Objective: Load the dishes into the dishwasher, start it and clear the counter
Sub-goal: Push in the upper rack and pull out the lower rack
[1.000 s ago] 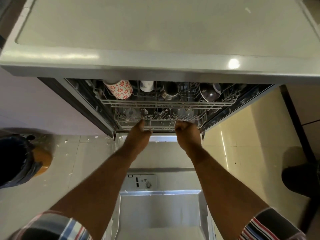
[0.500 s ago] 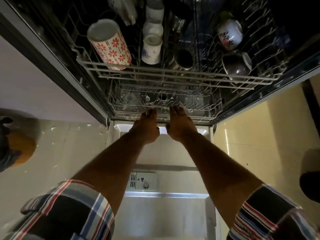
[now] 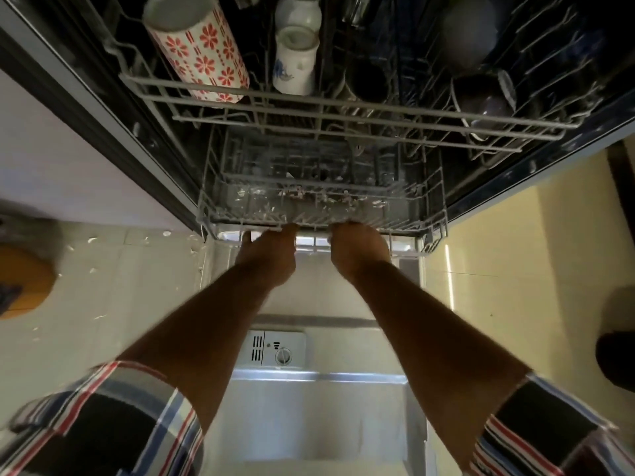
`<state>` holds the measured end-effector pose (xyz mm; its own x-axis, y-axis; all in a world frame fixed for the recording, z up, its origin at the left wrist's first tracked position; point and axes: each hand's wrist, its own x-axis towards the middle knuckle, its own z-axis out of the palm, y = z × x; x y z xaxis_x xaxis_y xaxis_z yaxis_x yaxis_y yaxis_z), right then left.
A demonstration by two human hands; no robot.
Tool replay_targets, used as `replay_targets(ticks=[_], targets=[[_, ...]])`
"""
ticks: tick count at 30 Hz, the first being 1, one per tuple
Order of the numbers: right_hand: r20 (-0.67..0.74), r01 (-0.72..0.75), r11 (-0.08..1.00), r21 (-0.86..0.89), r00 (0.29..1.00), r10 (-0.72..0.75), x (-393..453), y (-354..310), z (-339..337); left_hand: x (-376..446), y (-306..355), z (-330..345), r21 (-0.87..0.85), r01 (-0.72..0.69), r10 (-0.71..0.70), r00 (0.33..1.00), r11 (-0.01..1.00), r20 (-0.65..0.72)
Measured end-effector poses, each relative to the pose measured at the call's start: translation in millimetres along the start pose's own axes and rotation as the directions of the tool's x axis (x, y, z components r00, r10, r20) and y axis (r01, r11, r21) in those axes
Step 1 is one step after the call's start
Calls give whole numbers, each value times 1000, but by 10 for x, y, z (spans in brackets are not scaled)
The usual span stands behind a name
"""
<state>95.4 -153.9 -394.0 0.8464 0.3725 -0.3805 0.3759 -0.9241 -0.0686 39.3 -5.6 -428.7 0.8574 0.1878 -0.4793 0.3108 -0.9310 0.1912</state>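
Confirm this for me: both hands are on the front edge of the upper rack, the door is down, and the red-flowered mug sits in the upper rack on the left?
Not quite. In the head view the left hand and right hand are on the lower rack, not the upper rack. The door is down and the red-flowered mug sits upper left.

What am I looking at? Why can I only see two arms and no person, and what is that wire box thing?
The camera sits on the person's head and looks down, so you see only their arms. The left hand and right hand hold the front edge of the lower rack, a wire basket inside an open dishwasher. Above it is the upper rack, holding a red flowered cup and a small white cup. Below the arms lies the open door.
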Motion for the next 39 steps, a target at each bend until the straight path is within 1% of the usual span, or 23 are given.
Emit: replay_targets(ticks=[4,6,8,11,13,17,21,26,29,31,33,36,39], targets=[[40,-3,1000,24,999,2,-387,-48,152,-427,-39,180,-115,-55,53,998,992,-24],[98,1,1000,22,995,-3,-609,-86,252,-642,-58,239,-141,-63,65,998,988,9],[151,16,1000,15,988,-18,-873,-108,368,-865,-64,296,-125,-72,80,995,990,64],[164,36,999,24,986,-40,-1229,-123,508,-1202,-53,376,-116,-77,89,991,990,98],[204,19,999,48,979,-28,-1452,-136,593,-1420,-64,478,-148,-35,55,989,988,134],[258,3,997,75,966,-22,-1912,-193,795,-1819,-117,794,-109,-91,108,981,990,162],[284,-48,996,77,959,24,-2244,-248,953,-2147,-120,969,-88,-92,109,969,992,223],[377,-87,990,112,925,38,-2589,-313,1088,-2489,-156,1130,-89,-106,128,948,990,293],[434,-102,988,116,900,42,-2771,-327,1159,-2671,-166,1218,-101,-90,120,929,991,350],[463,-119,986,117,885,52,-2861,-345,1185,-2766,-172,1258,-102,-77,110,925,992,363],[479,-137,983,120,875,63,-2930,-372,1192,-2836,-190,1313,-106,-77,111,920,991,375],[467,-163,975,151,881,75,-2967,-427,1174,-2898,-205,1336,-138,-62,110,921,988,374],[434,-167,969,184,898,72,-2955,-479,1129,-2922,-209,1287,-107,-75,106,938,991,330]])
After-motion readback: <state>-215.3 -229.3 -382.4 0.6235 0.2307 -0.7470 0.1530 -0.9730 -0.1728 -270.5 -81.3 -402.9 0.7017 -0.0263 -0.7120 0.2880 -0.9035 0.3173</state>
